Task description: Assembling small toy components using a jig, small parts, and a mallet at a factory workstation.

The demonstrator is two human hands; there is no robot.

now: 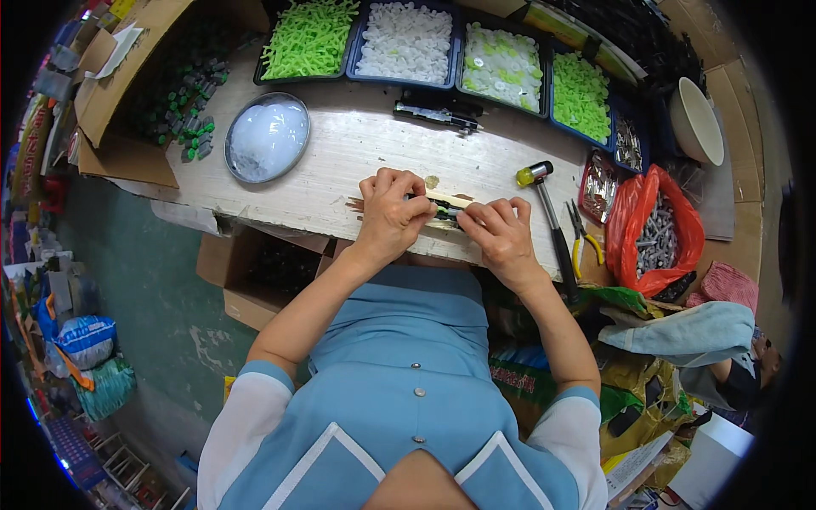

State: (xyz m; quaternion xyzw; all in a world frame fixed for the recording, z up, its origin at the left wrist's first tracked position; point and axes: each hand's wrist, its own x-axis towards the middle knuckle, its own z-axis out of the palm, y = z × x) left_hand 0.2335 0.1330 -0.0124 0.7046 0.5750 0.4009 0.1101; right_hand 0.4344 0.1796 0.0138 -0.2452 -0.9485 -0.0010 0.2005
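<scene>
At the front edge of the white table (340, 153), my left hand (391, 212) and my right hand (501, 236) face each other over a small black part with green pieces (446, 210). The thumb and fingers of my left hand are closed on its left end. My right fingertips pinch the other end. A pale strip lies just behind the part, and brown slats show beside my left hand. My fingers cover both ends, so the part's exact kind is hidden. Farther back lies a long black assembly (438, 110), touched by neither hand.
A round dish of whitish grease (267, 136) stands left, near a carton (132, 119) of grey-green parts. Trays of small green and white pieces (404, 42) line the back. On the right lie a hammer (552, 217), yellow-handled pliers (582, 238) and a red bag (625, 225) of metal pieces.
</scene>
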